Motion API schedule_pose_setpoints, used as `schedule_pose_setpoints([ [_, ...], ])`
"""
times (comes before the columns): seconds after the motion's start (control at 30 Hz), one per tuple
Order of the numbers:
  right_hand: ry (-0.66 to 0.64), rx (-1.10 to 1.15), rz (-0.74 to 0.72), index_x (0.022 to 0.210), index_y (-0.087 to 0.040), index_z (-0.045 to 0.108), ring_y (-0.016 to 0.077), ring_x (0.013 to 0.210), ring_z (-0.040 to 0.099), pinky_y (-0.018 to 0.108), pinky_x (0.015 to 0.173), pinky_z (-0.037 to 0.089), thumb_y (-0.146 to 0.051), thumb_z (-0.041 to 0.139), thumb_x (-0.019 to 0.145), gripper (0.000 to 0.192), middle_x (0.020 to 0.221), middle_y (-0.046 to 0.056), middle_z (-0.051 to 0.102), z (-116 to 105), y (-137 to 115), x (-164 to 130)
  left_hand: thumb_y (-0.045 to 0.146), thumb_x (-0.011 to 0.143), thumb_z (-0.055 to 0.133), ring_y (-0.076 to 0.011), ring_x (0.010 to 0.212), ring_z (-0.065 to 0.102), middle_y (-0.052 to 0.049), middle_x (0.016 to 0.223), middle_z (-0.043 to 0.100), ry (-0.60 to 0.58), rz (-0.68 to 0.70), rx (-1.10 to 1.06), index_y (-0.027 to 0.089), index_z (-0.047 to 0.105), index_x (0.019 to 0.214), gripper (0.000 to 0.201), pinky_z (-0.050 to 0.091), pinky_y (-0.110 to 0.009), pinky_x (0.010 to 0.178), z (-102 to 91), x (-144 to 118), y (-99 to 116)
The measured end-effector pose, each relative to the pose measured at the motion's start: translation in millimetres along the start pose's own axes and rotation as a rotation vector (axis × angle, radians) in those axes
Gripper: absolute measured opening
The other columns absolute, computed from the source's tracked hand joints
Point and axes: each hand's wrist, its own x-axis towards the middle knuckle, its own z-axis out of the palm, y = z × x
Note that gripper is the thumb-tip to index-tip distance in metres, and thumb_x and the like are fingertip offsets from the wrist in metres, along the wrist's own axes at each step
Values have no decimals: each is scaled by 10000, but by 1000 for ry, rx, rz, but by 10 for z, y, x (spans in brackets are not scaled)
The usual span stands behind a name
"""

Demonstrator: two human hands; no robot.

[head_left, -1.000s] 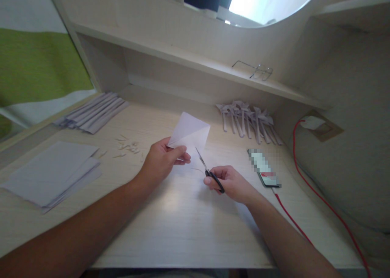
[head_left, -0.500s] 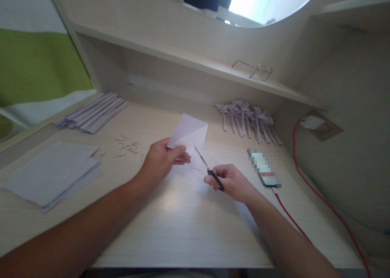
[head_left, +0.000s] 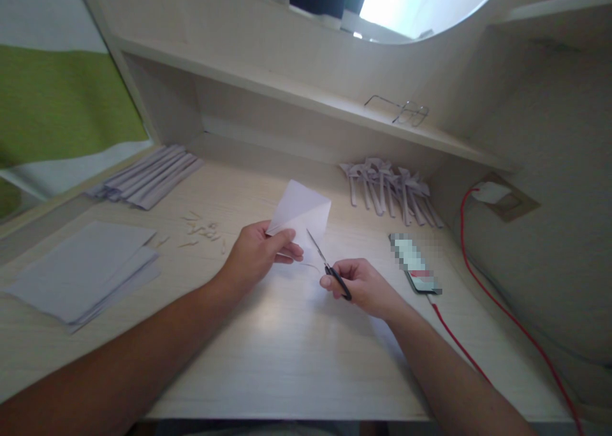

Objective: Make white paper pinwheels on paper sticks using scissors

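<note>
White folded paper (head_left: 300, 211) is standing above the bench (head_left: 287, 353), pinched in our left hand (head_left: 255, 257); we are gripping scissors (head_left: 325, 265) in our right hand (head_left: 366, 287), blades pointing up-left toward the paper, with a phone (head_left: 414, 262) lying just beside it.

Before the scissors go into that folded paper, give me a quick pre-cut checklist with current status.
1. Left hand pinches the folded paper by its lower corner: ok.
2. Right hand holds the scissors: ok.
3. Blades open: cannot tell, they look nearly closed.
4. Blade tip at the paper's edge: ok, though contact cannot be told.
5. Left fingers off the blade line: ok.
6. Phone and red cable away from the blades: ok.
</note>
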Motion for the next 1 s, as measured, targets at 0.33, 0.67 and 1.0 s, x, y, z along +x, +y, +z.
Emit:
schedule_pose_setpoints([
  [0.33,-11,16,-19,633,-176,576,90,523,354,273,517,226,-579,761,797,473,563,-55,464,14,-25,-9,375,755,792,-212,612,747,-66,676,770,-48,-41,-2,128,674,812,280,626,-342,667,22,-26,-20],
  [0.67,-25,41,-11,680,-180,575,101,552,381,270,533,252,-603,759,784,473,596,-49,479,30,-31,-5,396,741,791,-215,603,740,-76,668,764,-63,-35,28,132,678,783,290,622,-347,673,35,-34,-29],
  [1.0,-7,39,-39,628,-175,589,96,538,373,271,531,254,-543,753,808,441,578,-45,491,18,29,4,391,752,784,-202,600,739,-62,666,762,-70,-34,17,137,670,789,282,618,-328,660,38,-33,-36],
])
